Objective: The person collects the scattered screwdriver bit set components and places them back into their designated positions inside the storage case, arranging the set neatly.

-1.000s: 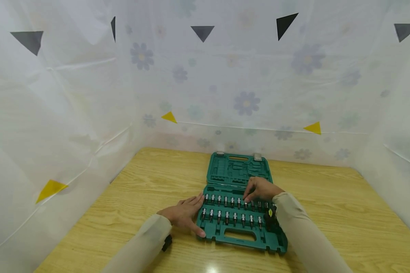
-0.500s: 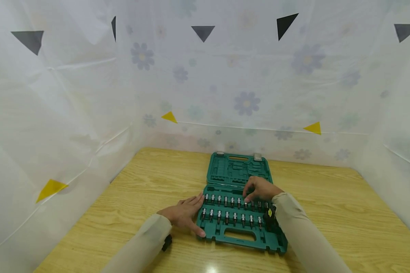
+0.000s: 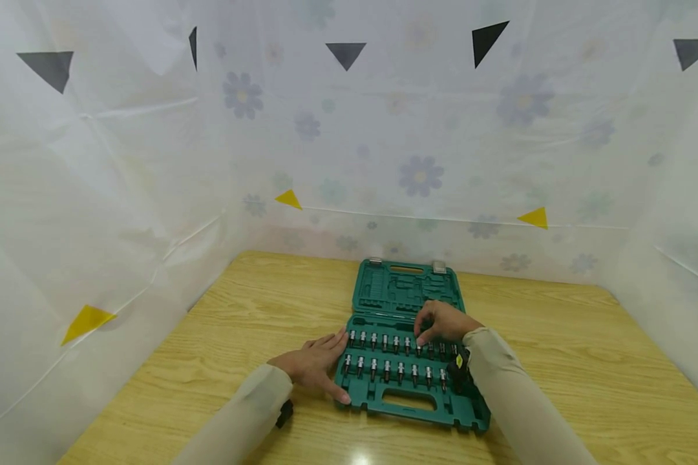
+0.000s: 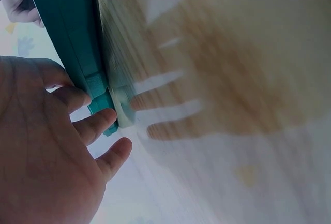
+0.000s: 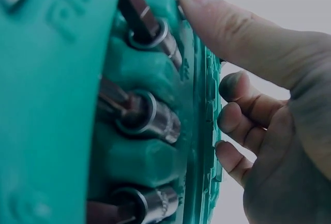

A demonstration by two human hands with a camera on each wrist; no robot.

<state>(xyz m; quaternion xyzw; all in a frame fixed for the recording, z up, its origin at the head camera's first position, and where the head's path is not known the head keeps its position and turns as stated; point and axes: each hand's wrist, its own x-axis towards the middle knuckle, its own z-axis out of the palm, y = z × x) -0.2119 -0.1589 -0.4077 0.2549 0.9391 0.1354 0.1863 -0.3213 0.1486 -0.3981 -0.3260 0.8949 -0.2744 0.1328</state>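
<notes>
A green plastic tool case (image 3: pixel 357 391) lies unfolded on the table, holding two rows of chrome bit sockets (image 3: pixel 401 369). My left hand (image 3: pixel 314 363) rests against the case's left side, fingers extended and thumb at the front left corner; in the left wrist view its fingers (image 4: pixel 95 125) lie along the green side wall. Over the upper row, my right hand (image 3: pixel 446 321) pinches one bit socket (image 3: pixel 419 349) between thumb and forefinger. The right wrist view has the thumb (image 5: pixel 227 22) against a socket at the top, the forefinger hidden, with several seated bit sockets (image 5: pixel 155 118) below.
The case's lid (image 3: pixel 407 287) leans back behind the tray, with moulded recesses and two metal latches. Around it spreads a wooden table (image 3: pixel 256 290). White sheeting (image 3: pixel 360 129) with flower prints encloses the back and sides.
</notes>
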